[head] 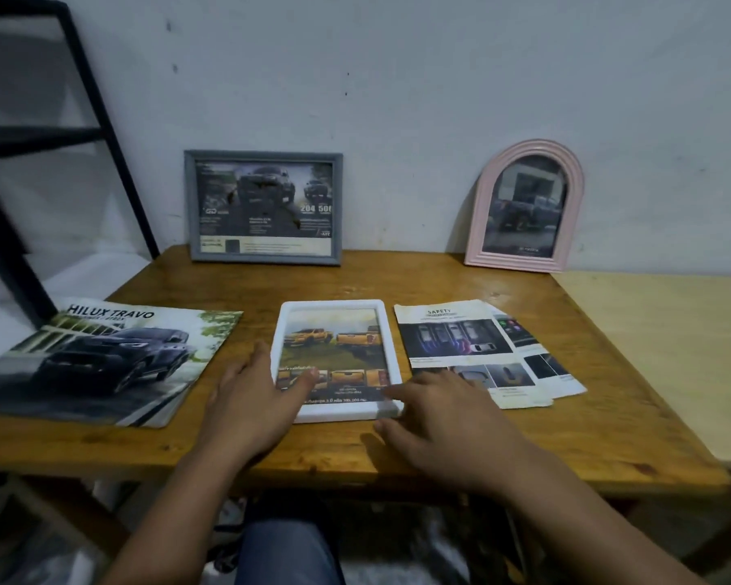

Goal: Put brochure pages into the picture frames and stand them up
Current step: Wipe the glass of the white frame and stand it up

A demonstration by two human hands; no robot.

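Two hands at the near edge of the wooden surface, both loose with fingers spread, neither gripping anything. Left hand lies flat, fingertips resting on the lower left part of the white frame. Right hand sits at the frame's lower right corner, index finger touching the bottom border, thumb on the surface just below it.

White frame lies flat, face up, centre of the surface, holding a brochure page with orange pickup trucks.

Left of it, well apart: Hilux Travo brochure, flat, overhanging the left edge. Right of it, just beside: loose pages, stacked and fanned, top one headed "SAFETY".

Far edge, against the wall: grey frame at left, landscape, upright, dark truck page inside. Pink arched frame at right, leaning back on the wall, also filled.

Black metal rack at far left.
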